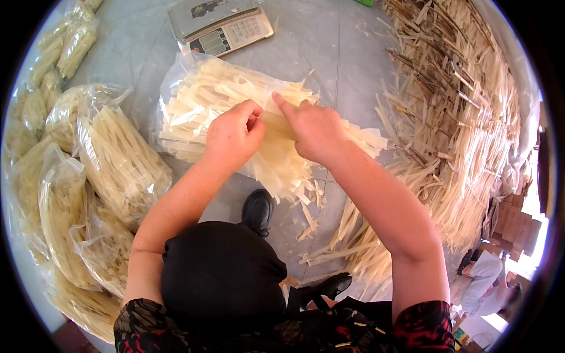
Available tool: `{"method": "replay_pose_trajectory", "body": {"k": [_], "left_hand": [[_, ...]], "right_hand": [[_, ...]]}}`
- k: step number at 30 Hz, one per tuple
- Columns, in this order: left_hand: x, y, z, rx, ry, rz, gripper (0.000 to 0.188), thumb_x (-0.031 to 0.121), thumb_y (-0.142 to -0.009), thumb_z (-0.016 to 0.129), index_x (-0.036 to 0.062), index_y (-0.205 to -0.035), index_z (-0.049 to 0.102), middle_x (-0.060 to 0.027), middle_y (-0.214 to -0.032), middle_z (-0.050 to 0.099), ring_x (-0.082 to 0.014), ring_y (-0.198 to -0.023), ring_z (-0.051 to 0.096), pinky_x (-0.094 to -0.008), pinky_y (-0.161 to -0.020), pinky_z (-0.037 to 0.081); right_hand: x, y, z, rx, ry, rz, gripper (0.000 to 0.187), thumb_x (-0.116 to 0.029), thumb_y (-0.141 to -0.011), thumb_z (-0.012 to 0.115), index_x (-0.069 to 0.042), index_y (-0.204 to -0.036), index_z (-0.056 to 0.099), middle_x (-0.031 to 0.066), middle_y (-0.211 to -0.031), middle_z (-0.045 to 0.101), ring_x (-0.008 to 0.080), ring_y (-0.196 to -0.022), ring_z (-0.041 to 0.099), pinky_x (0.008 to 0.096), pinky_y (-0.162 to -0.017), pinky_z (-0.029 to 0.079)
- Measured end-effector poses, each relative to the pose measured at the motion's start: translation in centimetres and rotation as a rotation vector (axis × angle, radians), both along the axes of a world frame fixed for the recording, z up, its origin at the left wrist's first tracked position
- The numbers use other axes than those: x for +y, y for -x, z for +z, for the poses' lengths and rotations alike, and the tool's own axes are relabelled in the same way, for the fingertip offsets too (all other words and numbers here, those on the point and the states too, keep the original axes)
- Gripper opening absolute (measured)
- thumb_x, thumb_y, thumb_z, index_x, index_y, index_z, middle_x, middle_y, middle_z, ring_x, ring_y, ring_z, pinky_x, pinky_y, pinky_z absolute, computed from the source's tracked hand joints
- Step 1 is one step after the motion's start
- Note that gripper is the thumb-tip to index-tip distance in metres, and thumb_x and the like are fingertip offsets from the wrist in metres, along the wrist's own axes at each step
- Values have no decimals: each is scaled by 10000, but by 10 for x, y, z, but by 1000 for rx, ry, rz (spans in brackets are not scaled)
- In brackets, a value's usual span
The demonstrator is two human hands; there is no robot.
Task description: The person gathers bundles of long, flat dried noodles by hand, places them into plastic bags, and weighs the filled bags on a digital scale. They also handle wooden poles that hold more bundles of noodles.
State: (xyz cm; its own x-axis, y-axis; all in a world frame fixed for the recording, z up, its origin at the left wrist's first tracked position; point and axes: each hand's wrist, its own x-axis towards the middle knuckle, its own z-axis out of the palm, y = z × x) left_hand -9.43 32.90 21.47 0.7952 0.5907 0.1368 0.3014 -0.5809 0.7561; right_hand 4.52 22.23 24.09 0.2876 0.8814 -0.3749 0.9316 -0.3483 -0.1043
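Note:
A clear plastic bag (176,76) full of flat, pale yellow dried strips (206,88) lies on the floor in front of me. The strips spill out of its right end, where a loose heap (288,176) spreads. My left hand (234,132) is over the bag's middle, fingers curled into a pinch at what looks like the edge of the film. Close beside it, my right hand (315,129) has its index finger stretched out against the bag and strips, with the other fingers partly hidden. What lies under both palms cannot be seen.
A grey scale (226,35) stands beyond the bag. On the left are several filled clear bags (120,159). A large pile of pale strips with brown stalks (453,129) covers the right side. A person (485,285) and cardboard boxes (515,226) are at the far right.

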Motion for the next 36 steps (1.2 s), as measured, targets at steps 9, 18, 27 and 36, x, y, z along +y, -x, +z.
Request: {"method": "replay_pose_trajectory", "body": {"k": [9, 18, 27, 36], "left_hand": [[13, 10, -14, 73, 196, -52, 147, 54, -825, 615, 9, -965, 607, -57, -699, 609, -90, -595, 544, -249, -577, 451], [-14, -7, -7, -49, 103, -197, 149, 87, -852, 614, 15, -976, 575, -63, -731, 610, -130, -604, 551, -274, -590, 462], [111, 16, -19, -4, -422, 100, 351, 318, -883, 617, 107, -1163, 609, -98, -1195, 611, -271, -1125, 554, -351, -955, 420], [154, 82, -77, -7, 524, 326, 582, 458, -952, 499, 163, -1441, 391, -76, -1466, 408, -227, -1356, 365, -353, -1103, 295]], "right_hand": [[-18, -5, -38, -25, -249, 4, 1038, -317, -688, 774, -189, -1502, 143, 177, -1201, 561, 327, -969, 619, 416, -858, 495], [2, -21, -28, 179, -29, -160, 682, -310, -687, 764, -89, -1229, 414, 158, -981, 645, 337, -915, 628, 416, -808, 499], [-25, -16, -36, -244, -765, 88, 469, -334, -798, 678, -36, -1130, 533, 162, -967, 633, 340, -871, 627, 430, -765, 503], [1, 41, -35, 344, -436, -446, 187, -213, -811, 665, -41, -881, 647, 100, -828, 665, 258, -772, 630, 370, -738, 486]]}}
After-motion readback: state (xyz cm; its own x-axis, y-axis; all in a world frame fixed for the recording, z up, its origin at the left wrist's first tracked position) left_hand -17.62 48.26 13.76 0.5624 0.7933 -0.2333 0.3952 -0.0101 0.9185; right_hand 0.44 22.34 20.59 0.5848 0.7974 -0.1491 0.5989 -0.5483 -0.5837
